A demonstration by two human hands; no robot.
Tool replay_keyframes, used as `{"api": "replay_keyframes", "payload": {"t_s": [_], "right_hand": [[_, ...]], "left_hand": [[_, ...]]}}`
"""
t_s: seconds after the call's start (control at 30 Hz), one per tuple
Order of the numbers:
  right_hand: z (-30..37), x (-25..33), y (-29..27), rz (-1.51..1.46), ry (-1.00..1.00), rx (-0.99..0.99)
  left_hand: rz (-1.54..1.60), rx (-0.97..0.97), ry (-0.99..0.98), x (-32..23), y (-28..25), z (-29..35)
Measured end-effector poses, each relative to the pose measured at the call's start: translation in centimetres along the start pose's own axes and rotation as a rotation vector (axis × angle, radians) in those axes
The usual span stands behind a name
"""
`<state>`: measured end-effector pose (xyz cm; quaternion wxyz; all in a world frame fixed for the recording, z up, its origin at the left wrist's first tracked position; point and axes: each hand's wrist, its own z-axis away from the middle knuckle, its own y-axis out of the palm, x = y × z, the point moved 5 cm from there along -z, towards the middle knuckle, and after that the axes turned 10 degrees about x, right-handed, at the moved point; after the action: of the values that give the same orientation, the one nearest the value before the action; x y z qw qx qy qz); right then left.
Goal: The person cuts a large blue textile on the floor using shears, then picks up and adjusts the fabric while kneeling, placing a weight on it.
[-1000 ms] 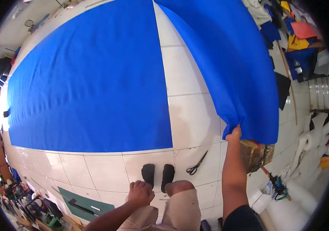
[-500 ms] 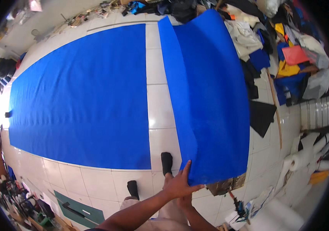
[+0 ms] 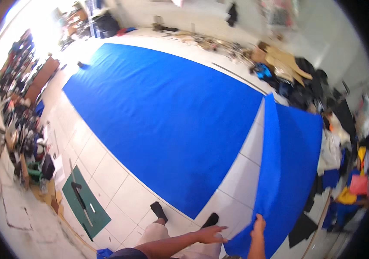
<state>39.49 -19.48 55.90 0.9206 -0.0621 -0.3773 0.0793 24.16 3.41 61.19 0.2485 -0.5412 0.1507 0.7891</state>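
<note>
A large blue fabric sheet (image 3: 163, 116) lies spread on the floor ahead of me. To its right is a second blue fabric piece (image 3: 288, 164), with its left edge folded over. My right hand (image 3: 258, 224) is closed on that folded edge near the close end. Just left of it, my left hand (image 3: 210, 234) has its fingers stretched out and apart, close to the fabric's near corner and holding nothing. Both my feet, in dark socks, stand by the near corner of the spread sheet.
A green cutting mat (image 3: 87, 205) with a black-handled tool (image 3: 79, 196) lies at the left on the white tiles (image 3: 122, 190). Cluttered goods (image 3: 24, 134) line the left side. Scraps and bags (image 3: 331, 151) are heaped at the right, and a long thin strip (image 3: 236, 77) lies beyond the sheet.
The view has swung to the left. My left hand, earlier on the near corner of the right-hand fabric, has come off it. My right hand, earlier low by that corner, now grips the folded edge.
</note>
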Motion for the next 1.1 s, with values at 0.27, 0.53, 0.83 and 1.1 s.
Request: {"api": "replay_keyframes", "payload": {"t_s": [0.27, 0.53, 0.83, 1.1], "right_hand": [[6.9, 4.1, 4.0, 0.455, 0.225, 0.134], [18.9, 15.9, 32.1, 1.434, 0.163, 0.079], [22.1, 16.5, 56.0, 1.757, 0.135, 0.120], [27.9, 17.4, 75.3, 1.911, 0.260, 0.093]], "left_hand": [[0.435, -1.460, -0.981, 29.6, -6.3, 52.4], [0.686, -1.250, -1.607, 36.4, 8.2, 85.2], [0.489, -1.437, -0.973, 37.3, -29.5, 97.7], [0.890, -1.693, -0.702, 43.1, -42.5, 107.5]]}}
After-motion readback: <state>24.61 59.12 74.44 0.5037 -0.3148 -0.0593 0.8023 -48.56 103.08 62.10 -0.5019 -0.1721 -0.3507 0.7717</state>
